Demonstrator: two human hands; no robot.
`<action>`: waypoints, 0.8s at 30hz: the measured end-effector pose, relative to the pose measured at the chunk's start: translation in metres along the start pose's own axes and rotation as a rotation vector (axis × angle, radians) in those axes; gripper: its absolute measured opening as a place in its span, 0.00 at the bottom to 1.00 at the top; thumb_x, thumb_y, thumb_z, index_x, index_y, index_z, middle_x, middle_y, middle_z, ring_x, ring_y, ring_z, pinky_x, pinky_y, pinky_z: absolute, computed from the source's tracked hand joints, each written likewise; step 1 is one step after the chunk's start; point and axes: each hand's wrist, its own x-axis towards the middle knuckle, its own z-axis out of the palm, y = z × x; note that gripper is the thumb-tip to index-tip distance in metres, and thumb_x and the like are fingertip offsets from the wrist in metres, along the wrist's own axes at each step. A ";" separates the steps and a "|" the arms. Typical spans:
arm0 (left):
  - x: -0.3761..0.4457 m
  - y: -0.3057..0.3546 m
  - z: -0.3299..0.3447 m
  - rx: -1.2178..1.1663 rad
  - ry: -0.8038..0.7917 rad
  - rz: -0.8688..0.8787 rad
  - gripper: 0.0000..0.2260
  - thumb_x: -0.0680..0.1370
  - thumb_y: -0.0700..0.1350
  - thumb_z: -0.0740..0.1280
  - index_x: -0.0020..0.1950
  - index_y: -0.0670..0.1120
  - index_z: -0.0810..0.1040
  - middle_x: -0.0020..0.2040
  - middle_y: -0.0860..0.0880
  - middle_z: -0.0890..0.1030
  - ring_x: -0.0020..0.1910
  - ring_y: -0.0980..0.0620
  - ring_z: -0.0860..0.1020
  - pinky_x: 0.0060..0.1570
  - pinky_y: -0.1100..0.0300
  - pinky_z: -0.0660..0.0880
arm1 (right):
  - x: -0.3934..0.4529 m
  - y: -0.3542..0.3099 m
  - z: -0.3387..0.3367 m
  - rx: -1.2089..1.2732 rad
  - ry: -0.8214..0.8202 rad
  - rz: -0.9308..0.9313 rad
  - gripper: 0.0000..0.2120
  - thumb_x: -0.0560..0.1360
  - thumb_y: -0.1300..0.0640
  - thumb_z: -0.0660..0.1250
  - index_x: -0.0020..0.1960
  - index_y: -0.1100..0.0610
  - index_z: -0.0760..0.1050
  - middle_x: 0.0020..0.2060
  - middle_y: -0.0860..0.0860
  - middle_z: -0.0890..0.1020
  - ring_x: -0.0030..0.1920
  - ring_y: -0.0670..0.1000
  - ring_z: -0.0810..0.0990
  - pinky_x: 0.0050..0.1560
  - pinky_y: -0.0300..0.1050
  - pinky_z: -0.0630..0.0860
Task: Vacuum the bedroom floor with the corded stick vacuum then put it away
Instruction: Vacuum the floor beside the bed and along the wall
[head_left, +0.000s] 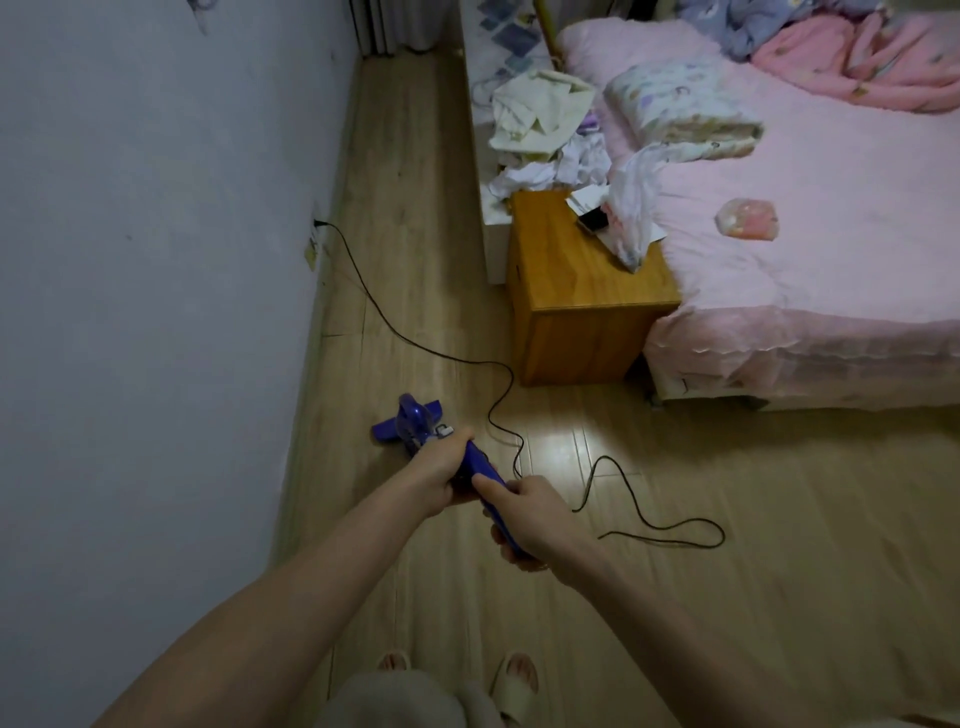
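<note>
Clearly both hands grip the purple stick vacuum (470, 470) — left hand (441, 470) curled round it higher up, right hand (524, 519) wrapped round its handle end. Its head (410, 422) rests on the floor (727, 597) near the wall. Risk — the plugged-in cord (498, 410) loops loose just beside it; the head could snag or run over it.

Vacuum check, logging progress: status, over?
Left hand and right hand both grip vacuum handle. Head on floor near wall. Cord plugged in, looping loose across floor beside nightstand.
</note>
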 end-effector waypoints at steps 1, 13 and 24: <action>0.004 0.002 0.006 -0.015 0.013 -0.001 0.15 0.79 0.46 0.65 0.62 0.41 0.69 0.49 0.39 0.80 0.44 0.44 0.81 0.37 0.51 0.78 | 0.006 0.000 -0.009 -0.030 -0.009 -0.008 0.17 0.79 0.42 0.59 0.49 0.56 0.73 0.32 0.49 0.76 0.25 0.44 0.72 0.27 0.36 0.70; 0.073 0.070 -0.009 -0.048 0.048 0.016 0.16 0.81 0.48 0.62 0.64 0.39 0.68 0.41 0.39 0.79 0.39 0.44 0.79 0.40 0.51 0.79 | 0.104 -0.040 -0.005 -0.106 -0.088 -0.070 0.16 0.80 0.43 0.59 0.53 0.56 0.72 0.31 0.50 0.76 0.24 0.44 0.72 0.26 0.37 0.70; 0.158 0.194 -0.077 -0.058 0.053 -0.024 0.16 0.80 0.48 0.63 0.63 0.39 0.70 0.51 0.37 0.80 0.48 0.41 0.81 0.43 0.49 0.79 | 0.218 -0.148 0.033 -0.050 -0.087 0.031 0.21 0.79 0.41 0.60 0.55 0.59 0.74 0.31 0.49 0.74 0.26 0.45 0.71 0.27 0.37 0.69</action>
